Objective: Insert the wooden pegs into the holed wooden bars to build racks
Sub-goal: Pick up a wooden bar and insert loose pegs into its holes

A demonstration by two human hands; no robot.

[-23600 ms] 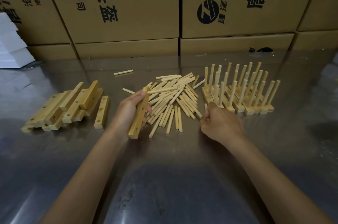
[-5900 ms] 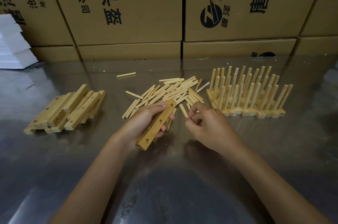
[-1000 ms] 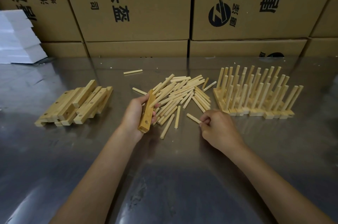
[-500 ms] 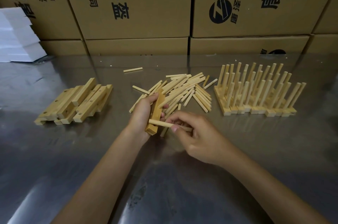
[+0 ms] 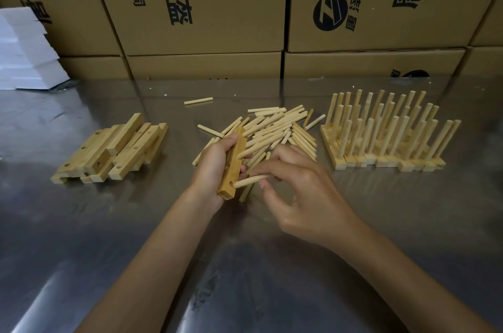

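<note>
Left hand [image 5: 215, 166] grips a bar [image 5: 234, 166], right hand [image 5: 296, 191] pinches a peg [image 5: 251, 181] before loose pegs [image 5: 275, 131].

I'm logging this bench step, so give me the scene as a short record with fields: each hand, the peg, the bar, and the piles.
left hand: grips bar, tilted
right hand: pinches peg
peg tip: at the bar's near hole
loose pegs: heap behind the hands
empty bars: stack on the left
finished racks: row on the right, pegs upright
table: shiny metal
</note>
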